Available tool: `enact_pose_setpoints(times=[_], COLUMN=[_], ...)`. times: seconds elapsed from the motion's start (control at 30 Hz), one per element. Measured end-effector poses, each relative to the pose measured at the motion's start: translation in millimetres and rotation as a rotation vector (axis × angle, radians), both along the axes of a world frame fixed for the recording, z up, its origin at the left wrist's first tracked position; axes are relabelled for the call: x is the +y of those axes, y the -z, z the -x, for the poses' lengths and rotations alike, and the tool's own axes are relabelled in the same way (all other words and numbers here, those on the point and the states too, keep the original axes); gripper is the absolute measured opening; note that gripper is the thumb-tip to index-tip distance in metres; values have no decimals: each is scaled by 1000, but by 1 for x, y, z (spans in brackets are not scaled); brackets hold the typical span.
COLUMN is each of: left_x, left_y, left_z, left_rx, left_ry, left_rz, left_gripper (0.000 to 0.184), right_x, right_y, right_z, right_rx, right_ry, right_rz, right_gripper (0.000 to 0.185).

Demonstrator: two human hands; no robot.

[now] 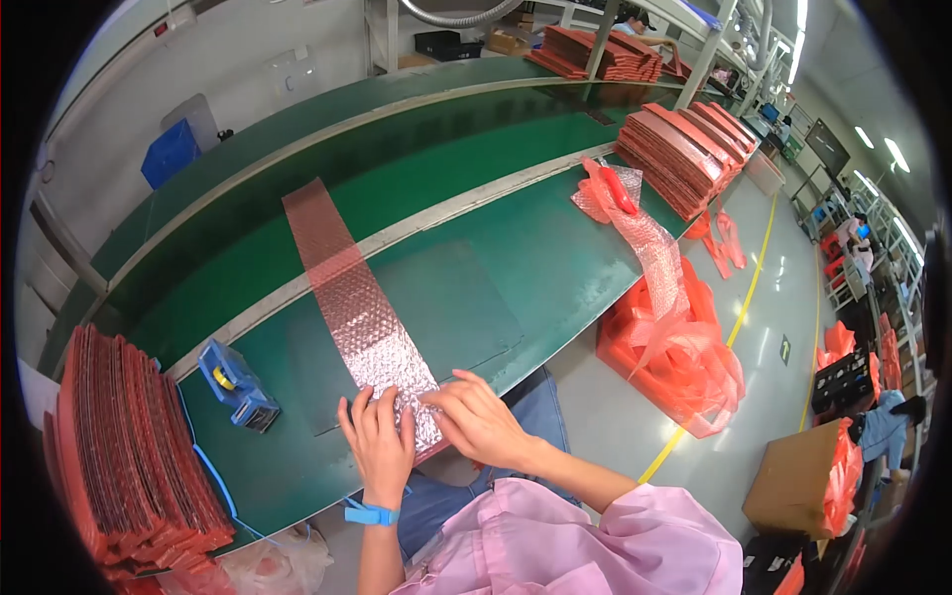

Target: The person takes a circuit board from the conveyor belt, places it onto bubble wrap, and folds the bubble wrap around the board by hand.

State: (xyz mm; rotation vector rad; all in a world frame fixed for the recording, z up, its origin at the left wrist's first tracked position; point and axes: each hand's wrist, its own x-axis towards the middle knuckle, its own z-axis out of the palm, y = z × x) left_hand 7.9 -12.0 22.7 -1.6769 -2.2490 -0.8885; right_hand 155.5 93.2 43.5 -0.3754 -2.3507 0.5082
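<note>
A long strip of pinkish, shiny bubble wrap lies across the green work surface, its near end at the front edge. My left hand rests on the left side of that near end, fingers apart and bent slightly. From the right, my right hand touches the strip's other edge with fingers spread; its thumb is partly hidden. A blue tape dispenser with a yellow core stands left of my hands. A blue band circles my left wrist.
Stacked red bubble-wrap pieces stand at the left, and more stacks at the back right. A red-handled tool lies on loose bubble wrap. Red plastic bags hang beside the bench. A cardboard box stands on the floor. Other people are farther off.
</note>
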Motion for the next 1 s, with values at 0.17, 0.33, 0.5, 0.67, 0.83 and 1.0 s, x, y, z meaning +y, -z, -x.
enact_pose_setpoints(times=[0.17, 0.33, 0.5, 0.67, 0.83, 1.0], left_x=[5, 3, -4, -15, -16, 14], left_y=[-8, -6, -22, -35, -45, -52], left_z=[-2, 2, 0, 4, 13, 35], left_rx=[59, 50, -27, -81, -353, 30], left_ry=[-42, -1, 54, 182, 98, 11], left_rz=[-13, 102, 190, 275, 301, 180], left_gripper=[48, 51, 48, 46, 47, 48], right_x=[30, 43, 51, 53, 41, 28], right_y=[0, 3, 12, 13, 9, 2], right_z=[25, 54, 67, 66, 53, 36], right_rx=[-28, -31, -118, -143, -175, -223], right_ry=[41, 27, 44, 15, -3, -16], right_rz=[21, -70, -186, -221, -170, -160], right_gripper=[37, 41, 45, 47, 46, 42])
